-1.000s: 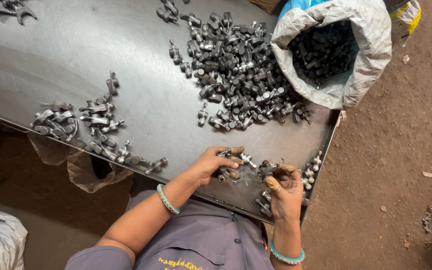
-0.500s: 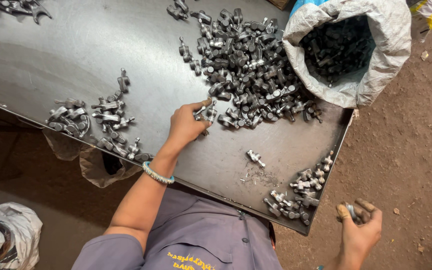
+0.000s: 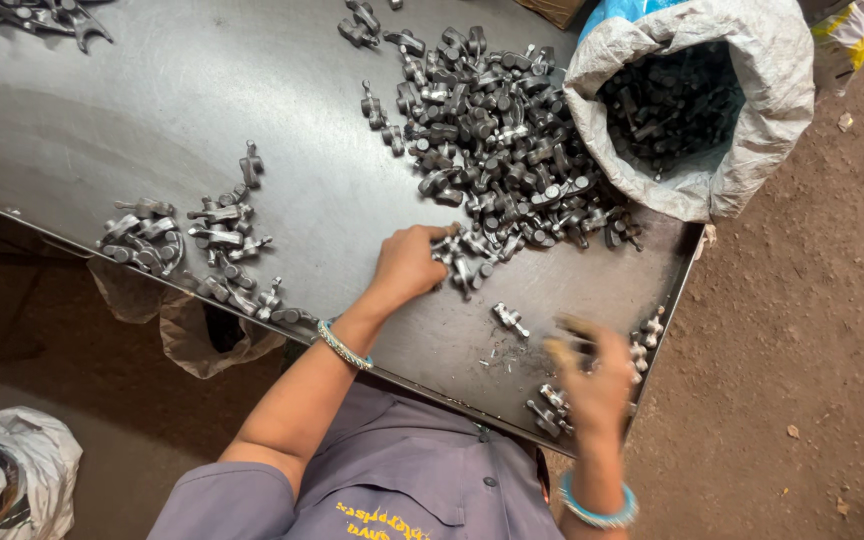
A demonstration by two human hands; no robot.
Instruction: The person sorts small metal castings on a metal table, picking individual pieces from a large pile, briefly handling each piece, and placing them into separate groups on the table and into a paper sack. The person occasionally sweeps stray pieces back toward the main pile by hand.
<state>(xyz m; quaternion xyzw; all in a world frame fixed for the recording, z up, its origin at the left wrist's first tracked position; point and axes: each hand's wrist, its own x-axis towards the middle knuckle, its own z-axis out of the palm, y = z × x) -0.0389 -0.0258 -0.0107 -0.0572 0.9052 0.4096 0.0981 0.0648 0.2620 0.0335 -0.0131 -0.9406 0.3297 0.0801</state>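
Head view: left hand (image 3: 407, 262) fingers are closed on small metal parts (image 3: 492, 150); blurred right hand (image 3: 592, 380) grip cannot be told.

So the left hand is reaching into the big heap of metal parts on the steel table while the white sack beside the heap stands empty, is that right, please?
Not quite. The head view shows the white sack holding many dark metal parts, so it is not empty. The rest stands: the left hand reaches into the edge of the big heap on the steel table.
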